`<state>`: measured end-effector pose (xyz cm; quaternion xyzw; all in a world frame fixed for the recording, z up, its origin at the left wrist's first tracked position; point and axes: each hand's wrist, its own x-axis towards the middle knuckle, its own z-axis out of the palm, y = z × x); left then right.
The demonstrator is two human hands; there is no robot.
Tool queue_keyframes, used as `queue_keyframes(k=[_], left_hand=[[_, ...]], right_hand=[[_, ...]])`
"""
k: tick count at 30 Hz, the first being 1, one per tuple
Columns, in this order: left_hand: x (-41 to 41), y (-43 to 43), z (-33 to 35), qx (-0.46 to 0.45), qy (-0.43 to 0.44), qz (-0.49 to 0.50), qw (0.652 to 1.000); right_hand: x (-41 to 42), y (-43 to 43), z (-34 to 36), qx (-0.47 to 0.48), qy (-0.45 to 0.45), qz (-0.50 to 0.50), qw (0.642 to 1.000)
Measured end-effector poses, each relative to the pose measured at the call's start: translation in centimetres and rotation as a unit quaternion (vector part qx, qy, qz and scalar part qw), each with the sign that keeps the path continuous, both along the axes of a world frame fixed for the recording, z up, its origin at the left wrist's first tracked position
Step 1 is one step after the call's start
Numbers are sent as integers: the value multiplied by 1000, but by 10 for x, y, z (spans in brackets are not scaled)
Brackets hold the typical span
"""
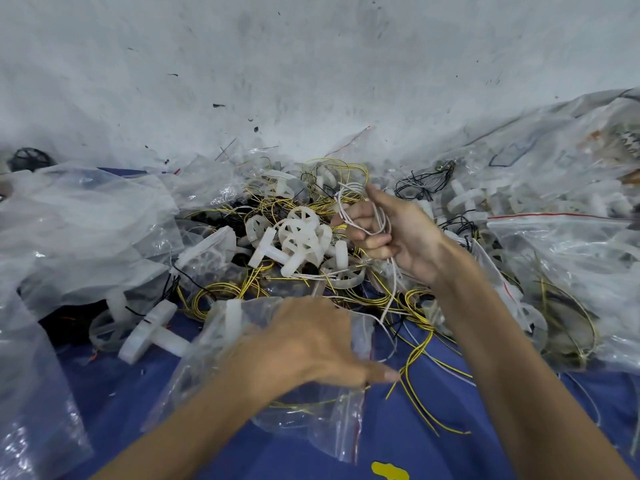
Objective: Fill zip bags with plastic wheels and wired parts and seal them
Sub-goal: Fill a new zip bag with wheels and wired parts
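With white wires (347, 207) clenched in right hand (391, 233) and zip bag (221, 355) gripped in left hand (308, 344), draw wires slowly clear of pile (294, 240), coil, feed into widely held mouth.

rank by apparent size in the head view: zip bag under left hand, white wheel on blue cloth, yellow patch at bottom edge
1. zip bag
2. white wheel
3. yellow patch, cut off by the frame edge, so its full size is unknown
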<state>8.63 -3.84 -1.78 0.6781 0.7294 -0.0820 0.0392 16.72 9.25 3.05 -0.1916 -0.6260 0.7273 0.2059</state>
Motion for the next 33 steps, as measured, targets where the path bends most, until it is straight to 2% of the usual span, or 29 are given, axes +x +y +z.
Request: queue_keyframes(k=[3, 5, 9, 12, 14, 18, 22, 24, 27, 31, 33], left_hand=[[2, -1, 2, 9, 5, -25, 1000], [-10, -1, 9, 29, -15, -21, 999], [-38, -1, 32, 91, -119, 1, 989], [-53, -3, 49, 148, -181, 17, 972], [-61, -6, 57, 178, -208, 31, 961], [-64, -14, 65, 207, -274, 40, 938], [-48, -14, 63, 256, -233, 22, 938], [-42, -14, 62, 279, -218, 18, 935], [-39, -14, 63, 263, -279, 3, 923], [-31, -15, 60, 205, -300, -53, 930], [-27, -18, 60, 163, -327, -89, 927]], right_hand=[[3, 2, 2, -22, -10, 49, 999], [6, 3, 2, 16, -32, 59, 998], [17, 2, 1, 132, -68, 99, 984], [22, -5, 5, 167, -94, 158, 969], [22, -13, 8, 231, -147, 178, 945], [11, -30, 11, 397, -286, 156, 858], [-14, -52, 3, 519, -341, 96, 778], [-18, -63, 0, 525, -367, 96, 762], [-18, -75, -10, 525, -423, 111, 730], [-19, -85, -32, 512, -449, 99, 725], [-14, -90, -43, 530, -419, 57, 736]])
